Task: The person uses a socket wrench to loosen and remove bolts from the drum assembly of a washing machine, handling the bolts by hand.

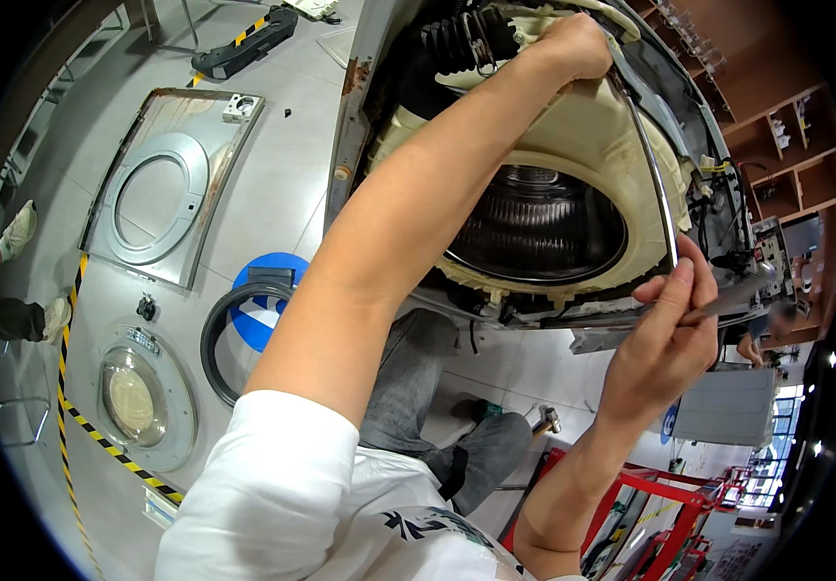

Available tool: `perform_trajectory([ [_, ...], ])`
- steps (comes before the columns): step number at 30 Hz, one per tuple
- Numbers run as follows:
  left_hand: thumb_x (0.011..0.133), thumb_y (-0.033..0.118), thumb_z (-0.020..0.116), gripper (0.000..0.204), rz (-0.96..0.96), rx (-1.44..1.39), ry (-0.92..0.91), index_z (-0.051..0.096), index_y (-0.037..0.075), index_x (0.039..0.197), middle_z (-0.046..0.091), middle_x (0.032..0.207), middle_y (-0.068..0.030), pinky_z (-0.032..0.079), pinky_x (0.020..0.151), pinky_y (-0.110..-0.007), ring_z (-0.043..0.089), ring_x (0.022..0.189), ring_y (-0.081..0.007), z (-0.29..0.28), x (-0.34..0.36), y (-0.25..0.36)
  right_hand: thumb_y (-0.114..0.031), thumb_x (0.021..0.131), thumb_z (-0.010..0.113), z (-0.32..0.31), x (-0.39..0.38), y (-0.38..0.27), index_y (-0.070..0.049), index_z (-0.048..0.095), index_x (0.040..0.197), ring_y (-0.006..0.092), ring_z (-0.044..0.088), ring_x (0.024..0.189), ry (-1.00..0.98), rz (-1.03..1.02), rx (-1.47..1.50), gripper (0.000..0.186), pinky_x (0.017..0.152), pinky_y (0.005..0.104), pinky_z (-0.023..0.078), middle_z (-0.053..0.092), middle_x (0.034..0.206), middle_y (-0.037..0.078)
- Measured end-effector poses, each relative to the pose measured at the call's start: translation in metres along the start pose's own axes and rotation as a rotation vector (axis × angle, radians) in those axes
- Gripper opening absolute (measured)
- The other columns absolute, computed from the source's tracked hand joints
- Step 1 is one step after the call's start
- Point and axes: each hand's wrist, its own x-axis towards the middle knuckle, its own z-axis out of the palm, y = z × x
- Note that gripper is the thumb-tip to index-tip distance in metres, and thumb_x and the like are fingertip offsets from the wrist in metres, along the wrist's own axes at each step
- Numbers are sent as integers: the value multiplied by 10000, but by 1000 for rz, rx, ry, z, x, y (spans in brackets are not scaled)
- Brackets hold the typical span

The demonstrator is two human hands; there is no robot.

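One shirt (263, 484), two hands (577, 48) (668, 324), one rod (649, 161)

A head-worn fisheye view looks down over the nearby forearms (442, 179) toward the opened washer (602, 137).

Panel (197, 179) on flr (292, 145) L of washer (621, 155), w/ door (132, 392) nearer, ring (210, 339) R of door

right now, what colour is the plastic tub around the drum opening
Cream, a pale yellowish white; the plastic tub shows best in the head view.
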Motion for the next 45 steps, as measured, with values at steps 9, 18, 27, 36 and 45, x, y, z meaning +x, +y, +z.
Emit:
perform_trajectory([
  [9,701,80,662,188,24,-24,-8,707,72,883,650,787,-88,477,611,-328,584,694,-185,-5,-9,0,-235,855,550,-33,19,-30,16,578,1028,280,497,761,-294,-392,-939,306,725,388,355,508,726,108],
  [18,735,60,625,175,25,-119,-24,695,42,894,628,741,-82,450,540,-309,549,642,-145,-4,-15,0,-356,819,600,-47,19,-32,-126,639,920,307,514,475,-306,-279,-929,255,446,362,366,523,512,113],
  [27,755,52,598,183,161,-126,-36,678,6,913,619,746,-87,430,539,-290,532,617,-142,-6,-18,-2,77,819,513,-30,-24,-3,-31,600,1127,115,584,672,102,-161,-186,338,605,238,464,644,850,115],
  [36,791,63,578,202,6,-189,-128,654,-8,965,602,769,-68,397,505,-289,501,605,-129,-16,-31,10,92,752,573,-22,-24,4,-12,663,992,233,561,837,31,-249,-42,276,725,311,454,594,1010,117],
  [45,834,114,574,192,67,-191,-139,660,20,978,605,771,-59,406,508,-266,507,608,-109,-18,-30,6,135,758,519,-45,-29,16,23,635,1025,244,582,799,-2,-461,-190,312,661,300,489,579,988,152],
])
